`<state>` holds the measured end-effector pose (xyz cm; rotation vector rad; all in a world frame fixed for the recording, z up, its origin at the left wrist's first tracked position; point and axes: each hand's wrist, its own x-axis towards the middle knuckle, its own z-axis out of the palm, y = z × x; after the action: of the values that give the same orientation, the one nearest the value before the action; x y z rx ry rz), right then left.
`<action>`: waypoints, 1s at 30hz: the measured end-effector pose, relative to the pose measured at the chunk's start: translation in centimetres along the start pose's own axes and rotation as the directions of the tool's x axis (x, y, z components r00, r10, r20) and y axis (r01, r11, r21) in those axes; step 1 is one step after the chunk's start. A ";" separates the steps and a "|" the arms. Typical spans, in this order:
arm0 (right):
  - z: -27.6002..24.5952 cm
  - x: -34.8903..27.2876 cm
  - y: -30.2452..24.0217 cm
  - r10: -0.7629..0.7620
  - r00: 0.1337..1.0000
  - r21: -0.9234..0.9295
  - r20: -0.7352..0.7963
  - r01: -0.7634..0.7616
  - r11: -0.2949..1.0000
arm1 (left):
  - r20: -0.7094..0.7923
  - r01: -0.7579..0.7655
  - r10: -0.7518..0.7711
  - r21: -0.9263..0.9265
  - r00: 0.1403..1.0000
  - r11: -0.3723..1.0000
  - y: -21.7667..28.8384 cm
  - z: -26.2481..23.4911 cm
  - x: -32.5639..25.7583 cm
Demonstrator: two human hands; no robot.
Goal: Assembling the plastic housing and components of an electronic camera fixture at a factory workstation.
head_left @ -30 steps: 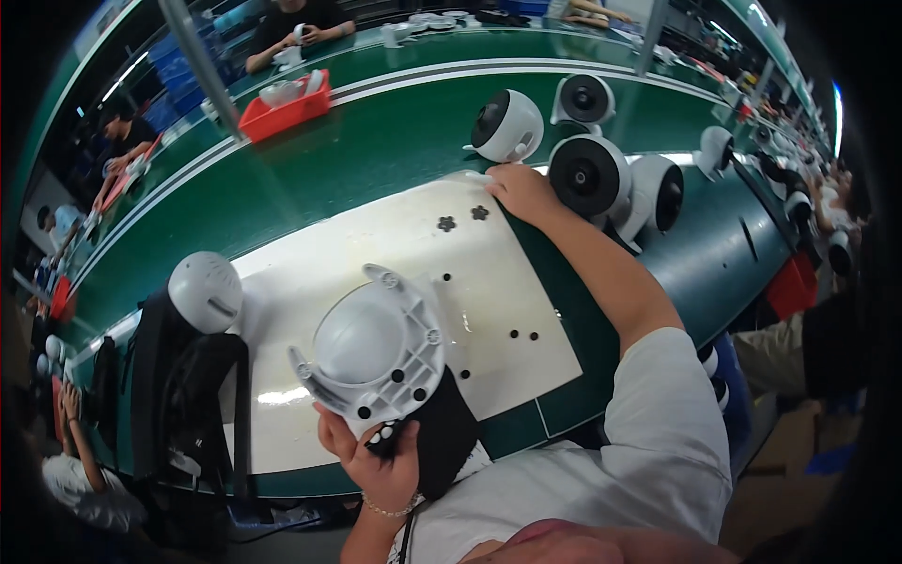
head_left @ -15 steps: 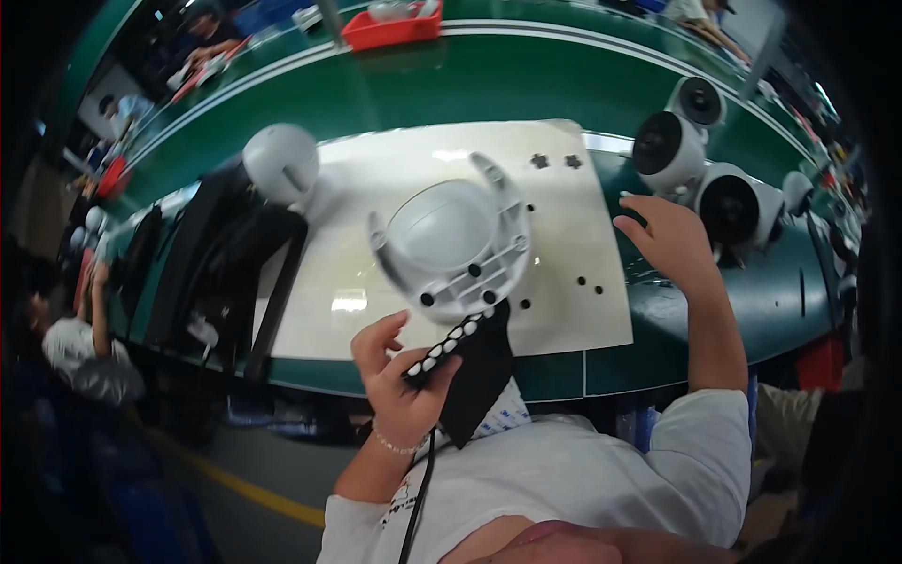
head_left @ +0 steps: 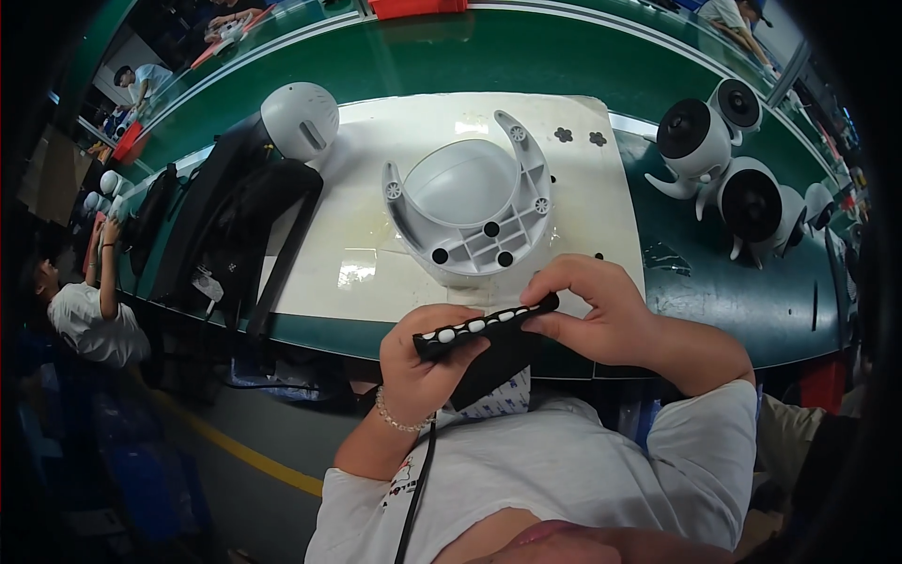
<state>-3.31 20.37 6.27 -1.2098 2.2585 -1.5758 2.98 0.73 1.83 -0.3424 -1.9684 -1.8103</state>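
My left hand (head_left: 413,362) is closed round a black sheet (head_left: 505,352), which is bent so that a row of white round spots runs along its upper edge. At the right end of that edge, my right hand (head_left: 601,315) pinches the sheet between thumb and forefinger; I cannot make out whether a small piece is between the fingertips. Just beyond both hands, a white plastic housing (head_left: 467,183) with two curved prongs lies underside up. Three black round pads, one of them near the middle (head_left: 491,228), sit on its ribbed base.
Under the housing is a white mat (head_left: 362,216) with two dark flower-shaped pieces (head_left: 564,135) and a few black dots. White devices with round black fronts (head_left: 686,130) stand at the right. A white dome (head_left: 299,120) and black padded items (head_left: 221,211) occupy the left. Other people sit farther off.
My right hand has come from beside the white devices at the right to the sheet's end and closed on it. The left hand has raised and levelled the sheet.
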 end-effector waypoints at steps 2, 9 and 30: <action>-0.2 -0.1 0.0 0.098 0.995 0.221 -0.015 -0.092 0.971 | 0.078 0.117 -0.119 0.032 0.990 0.993 0.1 -0.7 -0.2; -0.5 -0.6 1.2 -0.201 0.976 -0.172 -0.085 0.184 0.968 | 0.006 0.132 -0.132 0.010 0.991 0.991 -0.3 -0.5 -0.8; 2.1 0.9 1.3 -0.581 0.804 -0.302 -0.126 0.527 0.794 | 0.091 0.108 -0.123 0.160 0.988 0.981 0.3 0.1 0.1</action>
<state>-3.52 18.43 4.49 -2.0284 2.4316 -1.6901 3.04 0.85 2.14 -0.2790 -2.2252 -1.7251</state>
